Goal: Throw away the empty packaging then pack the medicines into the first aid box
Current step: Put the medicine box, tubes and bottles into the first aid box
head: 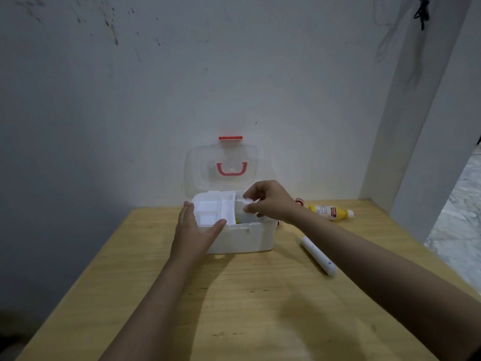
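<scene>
Here's the first aid box (242,238), white, sitting on the wooden table (234,308) against the wall, its clear lid (223,165) standing open behind the fingers. The left hand (194,230) lies flat on the near-left corner of the box, fingers straight and close together, thumb spread wide along the front rim; its fingertips reach the white inner tray (213,208). The right hand (270,201) hovers over the box's right side, thumb and forefinger pinching a small white object (248,201) — too pale and blurred against the white plastic to say what it is. Just below those fingertips there's the open compartment right of the tray, with a sliver of yellow (237,220) showing inside; most of what lies there is hidden by the tray edge and the hand.

Beyond the right wrist, a red-and-white item (299,201) peeks out, mostly covered, unidentifiable. Farther right of the fingers a yellow bottle (330,212) lies on its side, label unreadable. Nearer the camera, under the right forearm's line, a white tube (318,255) lies on the table, well apart from the box. Both forearms run off the bottom edge.
</scene>
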The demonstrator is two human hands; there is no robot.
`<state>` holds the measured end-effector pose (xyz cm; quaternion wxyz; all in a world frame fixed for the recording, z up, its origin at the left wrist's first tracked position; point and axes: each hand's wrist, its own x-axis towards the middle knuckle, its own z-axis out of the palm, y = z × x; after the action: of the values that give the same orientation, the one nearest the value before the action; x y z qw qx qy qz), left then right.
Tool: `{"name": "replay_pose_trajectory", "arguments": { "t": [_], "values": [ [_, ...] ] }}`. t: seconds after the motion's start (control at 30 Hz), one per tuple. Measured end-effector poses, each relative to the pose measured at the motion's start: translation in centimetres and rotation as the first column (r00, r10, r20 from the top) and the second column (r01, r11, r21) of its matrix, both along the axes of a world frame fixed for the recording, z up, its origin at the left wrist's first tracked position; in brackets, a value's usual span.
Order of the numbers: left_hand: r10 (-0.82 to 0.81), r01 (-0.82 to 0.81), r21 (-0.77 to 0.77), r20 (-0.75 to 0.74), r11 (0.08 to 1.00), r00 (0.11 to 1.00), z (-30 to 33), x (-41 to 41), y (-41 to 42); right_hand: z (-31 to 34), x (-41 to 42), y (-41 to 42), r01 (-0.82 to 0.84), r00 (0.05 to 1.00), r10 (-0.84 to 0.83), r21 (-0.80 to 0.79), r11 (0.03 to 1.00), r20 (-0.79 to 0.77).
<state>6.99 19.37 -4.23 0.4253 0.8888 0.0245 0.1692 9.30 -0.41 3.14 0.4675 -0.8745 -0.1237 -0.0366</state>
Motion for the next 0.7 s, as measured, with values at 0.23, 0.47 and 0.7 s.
{"name": "replay_pose_trajectory", "arguments": {
  "t": [0.23, 0.47, 0.7],
  "values": [
    [0.000, 0.000, -0.017, 0.006, 1.000, 1.000, 0.0, -0.1, -0.1, -0.1, 0.0, -0.1, -0.069, 0.997, 0.071, -0.072, 0.995, 0.021],
    [-0.001, 0.002, -0.040, 0.016, 0.999, 1.000, -0.1, -0.1, -0.1, 0.5, -0.3, -4.7, 0.004, 0.995, -0.006, 0.018, 1.000, 0.104],
    [0.018, -0.018, -0.015, 0.024, 1.000, 1.000, -0.1, 0.0, -0.1, -4.2, 1.3, -15.8, 0.583, 0.794, -0.579, 0.036, 0.812, 0.185]
  ]
}}
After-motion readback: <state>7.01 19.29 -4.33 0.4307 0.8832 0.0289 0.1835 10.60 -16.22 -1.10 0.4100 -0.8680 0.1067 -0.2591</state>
